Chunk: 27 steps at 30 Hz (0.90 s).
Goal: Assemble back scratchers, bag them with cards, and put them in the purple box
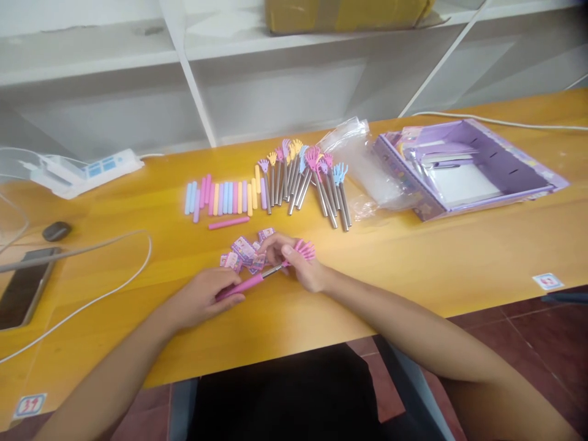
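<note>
The end of the sleeve (248,284) is hidden in the curled grip of the left hand (206,295). Over the worktop (390,263), the pink scratcher (274,269) is also held near its head (305,249) by the right hand (296,264).

Shiny metal shaft (272,271), smooth matt plastic sleeve (248,283), crinkled glossy plastic bags (383,179), glossy wood-look tabletop (395,275)

Left end of worktop (156,202), plus shelf (92,58).
White power strip (92,174) near back edge, small black object (56,231) beside dark phone (22,293); taped box (303,15) on shelf.
</note>
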Each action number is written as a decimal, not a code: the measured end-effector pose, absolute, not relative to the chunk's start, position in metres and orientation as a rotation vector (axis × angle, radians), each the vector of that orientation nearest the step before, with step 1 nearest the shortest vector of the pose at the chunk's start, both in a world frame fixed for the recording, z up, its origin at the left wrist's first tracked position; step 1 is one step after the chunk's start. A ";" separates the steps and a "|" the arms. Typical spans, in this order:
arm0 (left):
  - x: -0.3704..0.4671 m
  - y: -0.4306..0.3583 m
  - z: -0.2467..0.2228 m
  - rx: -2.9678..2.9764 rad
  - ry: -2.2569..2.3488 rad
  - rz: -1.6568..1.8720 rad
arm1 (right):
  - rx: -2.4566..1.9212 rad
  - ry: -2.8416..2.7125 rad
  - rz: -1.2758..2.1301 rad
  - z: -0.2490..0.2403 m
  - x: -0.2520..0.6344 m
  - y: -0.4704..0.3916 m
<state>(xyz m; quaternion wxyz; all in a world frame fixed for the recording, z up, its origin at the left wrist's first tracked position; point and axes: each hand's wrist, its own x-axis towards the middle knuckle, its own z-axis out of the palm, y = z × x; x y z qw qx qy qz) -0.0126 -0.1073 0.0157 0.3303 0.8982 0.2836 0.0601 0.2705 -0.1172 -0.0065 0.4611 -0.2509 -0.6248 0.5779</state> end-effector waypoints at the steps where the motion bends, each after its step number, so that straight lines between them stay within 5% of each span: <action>1: -0.012 -0.108 0.015 2.354 0.741 0.149 | -0.620 -1.546 1.422 -0.005 0.271 -0.117; 27: -0.012 -0.111 0.021 2.475 0.739 0.127 | -0.581 -1.426 1.324 0.001 0.276 -0.113</action>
